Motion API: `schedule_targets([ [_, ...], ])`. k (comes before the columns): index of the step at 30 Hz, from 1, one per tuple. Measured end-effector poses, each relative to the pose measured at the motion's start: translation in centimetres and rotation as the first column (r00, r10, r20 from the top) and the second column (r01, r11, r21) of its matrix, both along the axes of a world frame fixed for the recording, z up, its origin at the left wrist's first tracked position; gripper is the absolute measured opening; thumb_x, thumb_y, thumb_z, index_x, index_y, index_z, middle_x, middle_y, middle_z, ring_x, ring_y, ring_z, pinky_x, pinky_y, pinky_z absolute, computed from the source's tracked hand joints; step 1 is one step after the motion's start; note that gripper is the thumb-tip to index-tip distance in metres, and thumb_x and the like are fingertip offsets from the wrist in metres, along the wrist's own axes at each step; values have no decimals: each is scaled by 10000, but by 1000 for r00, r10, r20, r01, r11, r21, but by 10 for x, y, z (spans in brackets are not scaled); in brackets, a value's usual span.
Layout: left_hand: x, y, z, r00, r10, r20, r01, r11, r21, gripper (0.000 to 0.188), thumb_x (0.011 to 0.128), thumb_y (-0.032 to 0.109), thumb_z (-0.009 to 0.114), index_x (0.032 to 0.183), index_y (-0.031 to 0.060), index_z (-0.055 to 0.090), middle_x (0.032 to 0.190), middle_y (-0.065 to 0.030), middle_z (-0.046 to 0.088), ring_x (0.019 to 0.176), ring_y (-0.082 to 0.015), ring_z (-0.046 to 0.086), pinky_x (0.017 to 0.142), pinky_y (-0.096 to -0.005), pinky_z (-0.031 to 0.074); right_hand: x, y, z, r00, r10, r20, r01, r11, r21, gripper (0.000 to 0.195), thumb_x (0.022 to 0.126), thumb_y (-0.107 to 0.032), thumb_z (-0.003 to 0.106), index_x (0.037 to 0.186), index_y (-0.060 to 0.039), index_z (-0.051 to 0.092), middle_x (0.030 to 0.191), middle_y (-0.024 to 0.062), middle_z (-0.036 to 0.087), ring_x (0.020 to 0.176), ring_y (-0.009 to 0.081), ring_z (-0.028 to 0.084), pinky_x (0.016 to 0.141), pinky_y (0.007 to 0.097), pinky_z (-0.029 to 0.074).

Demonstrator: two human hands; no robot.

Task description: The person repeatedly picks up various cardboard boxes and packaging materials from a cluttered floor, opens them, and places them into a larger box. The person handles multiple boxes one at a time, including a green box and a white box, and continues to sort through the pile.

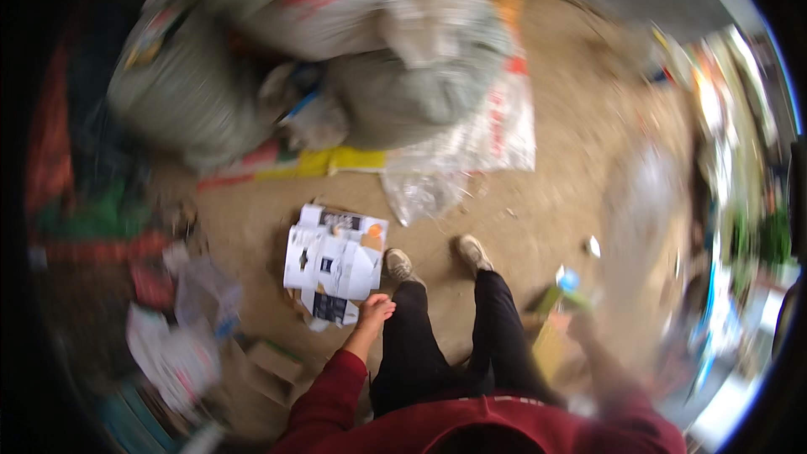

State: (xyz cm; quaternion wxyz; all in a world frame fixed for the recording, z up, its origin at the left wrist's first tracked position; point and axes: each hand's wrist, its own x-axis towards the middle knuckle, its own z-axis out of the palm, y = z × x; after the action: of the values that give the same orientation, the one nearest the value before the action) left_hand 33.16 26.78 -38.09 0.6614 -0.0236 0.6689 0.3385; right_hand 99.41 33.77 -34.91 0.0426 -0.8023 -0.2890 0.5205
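Observation:
My left hand [377, 309] is beside my left knee with its fingers loosely curled, and nothing shows in it. Just past it, flattened printed cardboard packaging [334, 261] lies on the floor, left of my shoes. On the other side, my right hand [581, 328] is blurred and reaches down at a yellowish cardboard piece [551, 343]; whether it grips this cannot be told. A green carton [551, 298] and a small light-blue item [568, 279] lie just beyond that hand.
Large stuffed woven sacks [410, 88] are piled ahead on printed sheeting [514, 132]. Clear plastic film [422, 192] lies at its edge. Plastic bags [176, 353] and an open cardboard box [271, 366] are at the left. Blurred bundled material [725, 107] lines the right side.

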Motion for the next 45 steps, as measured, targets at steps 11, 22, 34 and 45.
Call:
schedule_targets([
  [11,73,83,91,753,-653,-85,589,726,-355,235,936,93,580,1159,28,548,961,-132,681,807,-235,681,709,-330,569,-8,-234,88,997,52,-63,-68,959,-276,183,731,-138,611,841,-50,727,772,169,707,699,272,704,658,405,559],
  [22,379,252,154,-29,-915,-403,988,34,-149,248,911,134,657,1129,17,635,994,-63,683,888,-149,635,806,-288,500,75,-241,0,633,-748,201,760,649,22,160,749,-145,716,880,-59,686,842,139,696,799,286,668,740,398,525],
  [34,619,296,83,-600,-800,-19,788,-586,-188,288,972,140,590,1224,2,564,956,-84,671,745,-147,639,665,-255,532,75,-188,-122,-763,-625,-164,646,-729,-224,176,909,-132,664,1071,-80,620,973,56,663,889,207,648,792,338,545],
  [45,710,338,-43,-785,110,-609,-124,-992,-20,125,868,158,675,973,90,658,878,-101,693,765,-303,686,652,-391,544,133,-265,-350,-900,135,-414,-130,-991,-39,881,852,-386,760,1475,10,279,1573,193,233,1437,303,305,1166,430,255],
])
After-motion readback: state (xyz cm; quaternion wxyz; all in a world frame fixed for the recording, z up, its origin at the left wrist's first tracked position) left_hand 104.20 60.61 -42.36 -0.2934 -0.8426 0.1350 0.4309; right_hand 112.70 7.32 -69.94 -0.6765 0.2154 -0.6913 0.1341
